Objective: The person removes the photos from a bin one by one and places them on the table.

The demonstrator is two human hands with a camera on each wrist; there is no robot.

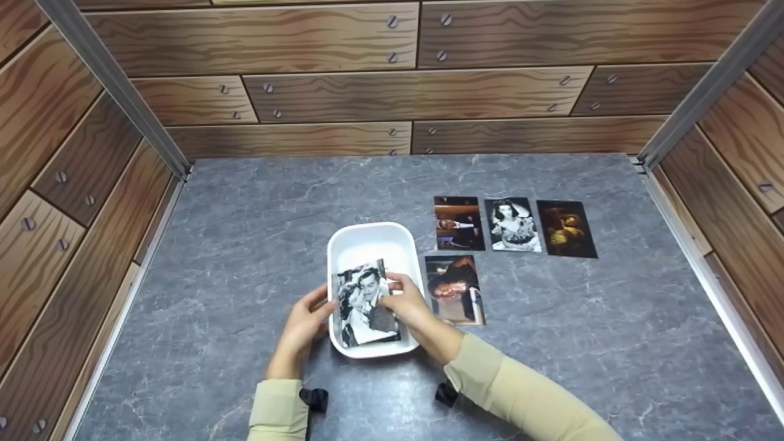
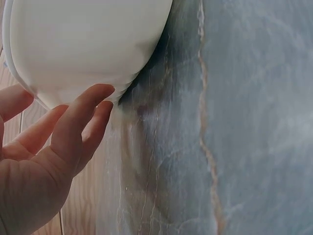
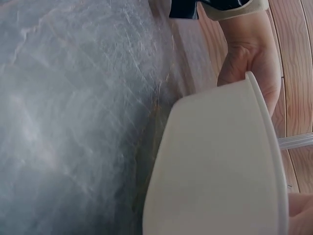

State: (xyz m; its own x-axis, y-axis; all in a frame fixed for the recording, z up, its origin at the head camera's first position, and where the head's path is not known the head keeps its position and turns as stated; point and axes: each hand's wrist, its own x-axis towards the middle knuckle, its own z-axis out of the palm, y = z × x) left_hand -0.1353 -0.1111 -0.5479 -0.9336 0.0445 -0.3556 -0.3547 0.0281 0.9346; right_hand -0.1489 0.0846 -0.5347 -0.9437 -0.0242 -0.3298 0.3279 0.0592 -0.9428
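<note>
A white plastic tub (image 1: 375, 231) stands on the grey marbled tabletop. Inside it, a black-and-white photo (image 1: 367, 306) of a couple leans at a slight tilt; whether more photos lie under it is hidden. My left hand (image 1: 304, 324) grips the tub's left wall, thumb at the rim and fingers against the outside, as the left wrist view shows with the hand (image 2: 49, 152) below the tub (image 2: 88, 44). My right hand (image 1: 411, 309) reaches over the right rim and pinches the photo's right edge. In the right wrist view the tub's wall (image 3: 220, 161) hides most of that hand.
Right of the tub lie a photo of a red-haired person (image 1: 454, 291), a dark photo of suited people (image 1: 459, 223), a black-and-white portrait (image 1: 513, 225) and a dark photo with a yellow-lit figure (image 1: 566, 228). Wood-patterned walls (image 1: 410, 95) enclose the tabletop (image 1: 245, 245).
</note>
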